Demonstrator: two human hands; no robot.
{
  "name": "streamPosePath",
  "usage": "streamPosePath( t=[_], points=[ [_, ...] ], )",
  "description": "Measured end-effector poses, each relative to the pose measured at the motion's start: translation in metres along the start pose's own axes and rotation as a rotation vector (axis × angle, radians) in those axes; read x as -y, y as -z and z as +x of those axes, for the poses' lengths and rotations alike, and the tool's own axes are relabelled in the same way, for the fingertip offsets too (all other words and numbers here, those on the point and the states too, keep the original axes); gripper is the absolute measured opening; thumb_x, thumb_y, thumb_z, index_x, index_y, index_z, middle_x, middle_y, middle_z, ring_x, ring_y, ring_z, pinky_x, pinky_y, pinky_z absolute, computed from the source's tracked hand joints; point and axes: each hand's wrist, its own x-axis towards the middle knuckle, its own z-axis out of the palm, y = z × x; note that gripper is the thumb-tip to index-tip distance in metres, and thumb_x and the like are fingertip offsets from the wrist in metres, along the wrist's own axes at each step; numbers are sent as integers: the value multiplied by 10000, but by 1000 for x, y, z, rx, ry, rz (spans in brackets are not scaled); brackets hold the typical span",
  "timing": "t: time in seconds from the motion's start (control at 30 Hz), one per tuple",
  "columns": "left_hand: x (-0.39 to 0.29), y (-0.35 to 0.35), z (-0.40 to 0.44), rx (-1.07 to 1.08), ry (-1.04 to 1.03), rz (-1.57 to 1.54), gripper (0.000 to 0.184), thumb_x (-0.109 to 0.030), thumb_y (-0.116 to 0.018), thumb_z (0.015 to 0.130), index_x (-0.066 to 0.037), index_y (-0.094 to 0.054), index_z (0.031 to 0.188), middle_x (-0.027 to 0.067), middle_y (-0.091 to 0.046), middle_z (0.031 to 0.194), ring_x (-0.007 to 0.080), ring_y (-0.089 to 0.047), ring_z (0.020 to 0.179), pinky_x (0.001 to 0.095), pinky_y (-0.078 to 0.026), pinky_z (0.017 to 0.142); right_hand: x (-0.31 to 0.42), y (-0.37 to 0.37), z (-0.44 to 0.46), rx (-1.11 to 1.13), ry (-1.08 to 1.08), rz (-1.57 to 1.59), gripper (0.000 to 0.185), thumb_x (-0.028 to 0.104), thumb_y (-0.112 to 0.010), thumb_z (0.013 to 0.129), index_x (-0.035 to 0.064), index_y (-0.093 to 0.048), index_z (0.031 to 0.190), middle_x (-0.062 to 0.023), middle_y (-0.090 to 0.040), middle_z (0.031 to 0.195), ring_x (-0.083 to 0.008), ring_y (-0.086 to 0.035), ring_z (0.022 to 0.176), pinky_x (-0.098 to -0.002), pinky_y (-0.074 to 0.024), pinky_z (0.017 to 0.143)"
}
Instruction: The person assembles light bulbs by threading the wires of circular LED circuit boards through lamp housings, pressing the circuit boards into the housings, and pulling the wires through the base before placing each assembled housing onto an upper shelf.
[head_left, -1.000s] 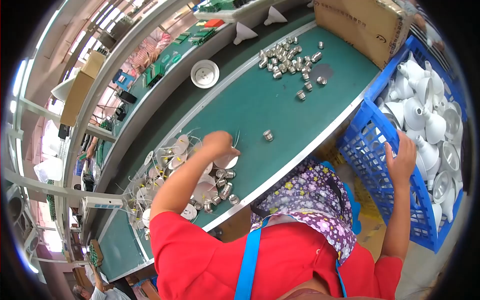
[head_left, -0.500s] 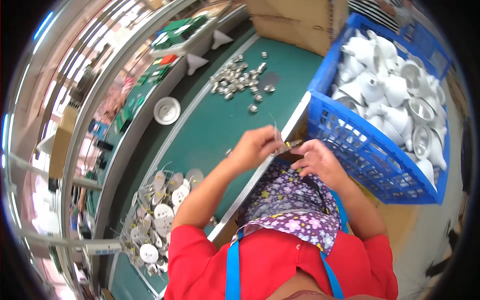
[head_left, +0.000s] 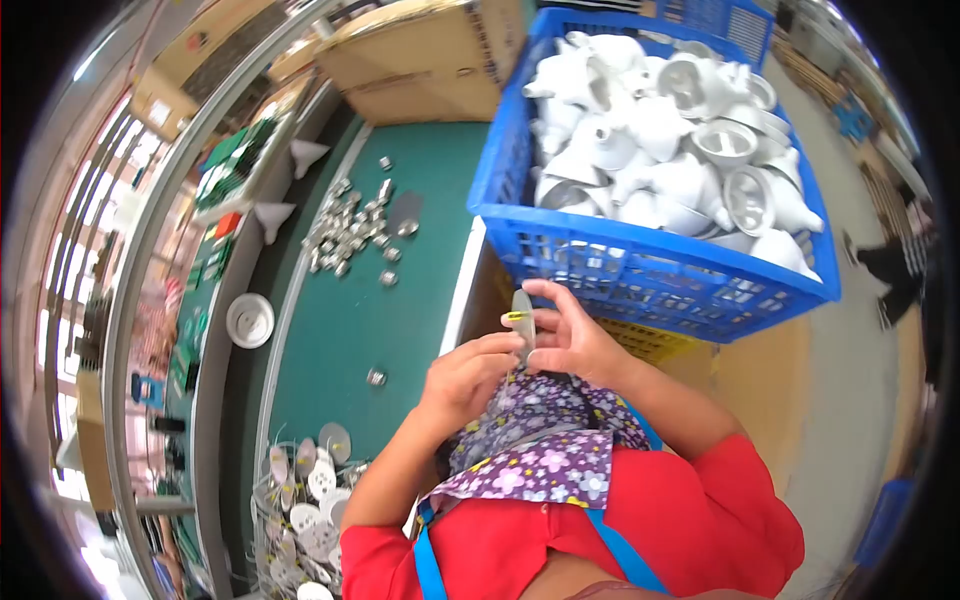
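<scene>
Between my hands, just above the apron, a thin round disc (head_left: 522, 322) with a yellow piece on it stands edge-on. My right hand (head_left: 565, 335) grips its right side with thumb and fingers. Fingers of my left hand (head_left: 470, 378) are pinched at the disc's lower left, by its thin wires. On the green table, a single metal screw cap (head_left: 376, 377) lies left of my left hand. Many white discs with wires (head_left: 305, 517) are heaped at the lower left.
A blue crate (head_left: 640, 250) full of white lamp housings (head_left: 655, 125) stands ahead on the right. Metal caps (head_left: 345, 228) lie scattered on the table (head_left: 325, 350), with a cardboard box (head_left: 420, 65) behind. A white round part (head_left: 250, 320) sits on the left strip.
My left hand left the disc pile with a disc and met my right hand, which came away from the crate. The view has turned right, and the disc is now upright between both hands.
</scene>
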Motion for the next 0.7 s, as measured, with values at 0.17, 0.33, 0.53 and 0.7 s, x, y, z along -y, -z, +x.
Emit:
streamPosePath(
  t=[0.17, 0.33, 0.53, 0.7],
  points=[
    [12, 3, 10, 111, 1050, -1278, 384, -209, -362, 983, 10, -404, 1295, 168, -546, 1207, 259, -579, 1061, 365, -461, 910, 33, 13, -16, -45, 384, -885, 826, 121, -767, 660, 83, -326, 1358, -136, -432, 1245, -232, -519, 1051, -350, -456, 885],
    [1, -19, 50, 501, 984, -815, 235, -147, -471, 948, -20, -596, 1101, 81, -637, 897, 173, -611, 805, 312, -490, 729, 50, 24, -26, -109, 600, -1147, 816, 196, -778, 616, 38, -367, 1303, -175, -445, 1218, -338, -478, 1116, -399, -427, 922],
    [15, -35, 107, 440, 177, -221, 128, -50, -575, 827, -28, -648, 929, 137, -587, 752, 297, -584, 718, 360, -466, 657, 90, 57, -63, -180, 324, -853, 823, 231, -806, 589, 13, -429, 1288, -127, -477, 1170, -197, -541, 925, -317, -464, 837],
    [64, -59, 186, 346, 171, -72, 122, -66, -561, 859, -21, -639, 942, 80, -605, 718, 171, -600, 639, 291, -473, 574, 118, 138, -85, -593, 557, -584, 844, 50, -770, 618, 31, -345, 1348, -95, -467, 1251, -164, -523, 963, -312, -456, 860]
  ],
)
